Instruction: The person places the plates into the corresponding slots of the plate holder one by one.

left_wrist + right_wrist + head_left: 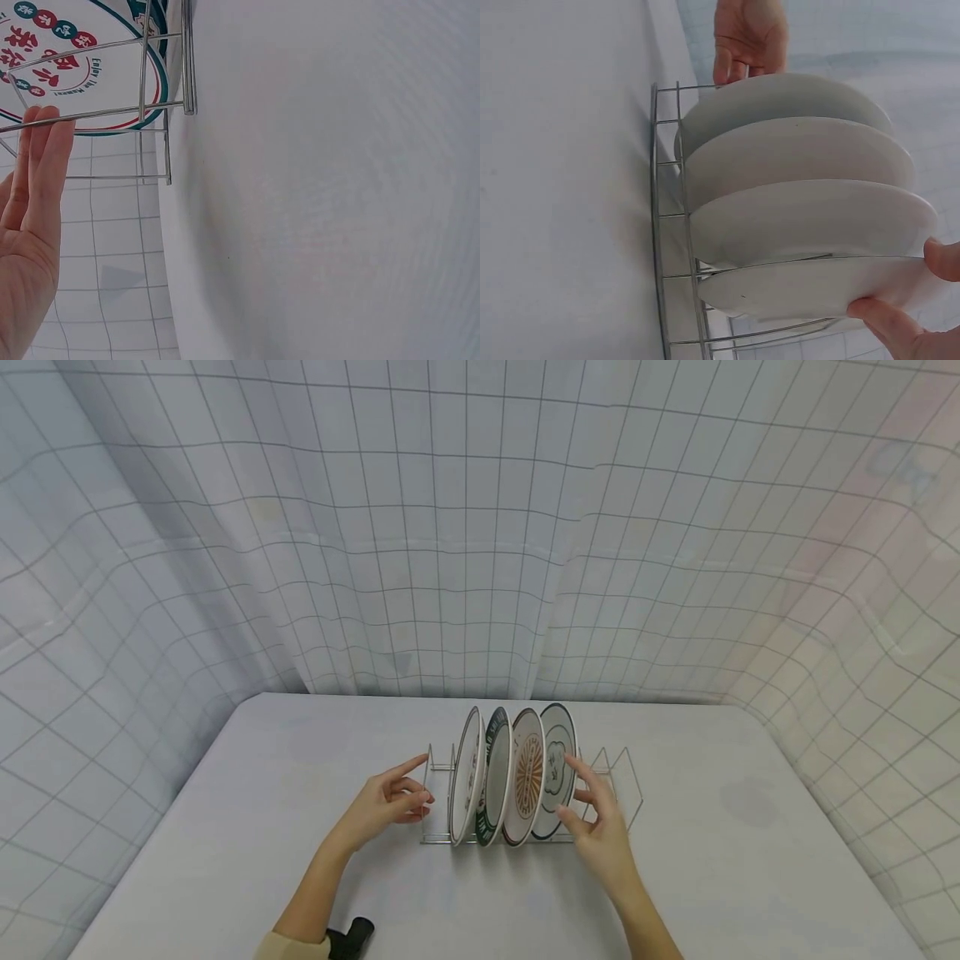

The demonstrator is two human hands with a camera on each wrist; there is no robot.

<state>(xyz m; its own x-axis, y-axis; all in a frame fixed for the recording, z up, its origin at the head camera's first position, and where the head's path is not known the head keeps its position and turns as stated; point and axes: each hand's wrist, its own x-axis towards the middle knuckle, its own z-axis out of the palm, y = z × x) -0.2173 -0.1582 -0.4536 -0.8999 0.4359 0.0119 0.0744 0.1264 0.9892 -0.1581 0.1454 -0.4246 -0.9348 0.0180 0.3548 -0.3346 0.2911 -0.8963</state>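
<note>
Several plates stand on edge in a wire dish rack. The leftmost plate shows red and green lettering in the left wrist view. Beside it come a green-rimmed plate, a plate with an orange radial pattern and a dark-rimmed plate with a grey drawing. My left hand is at the rack's left end, its straight fingers touching the end wire. With my right hand I pinch the rightmost plate near its rim, one digit on its white back.
The rack stands on a white table. Behind and at the sides hangs a white grid-patterned curtain. A black device sits by the left sleeve.
</note>
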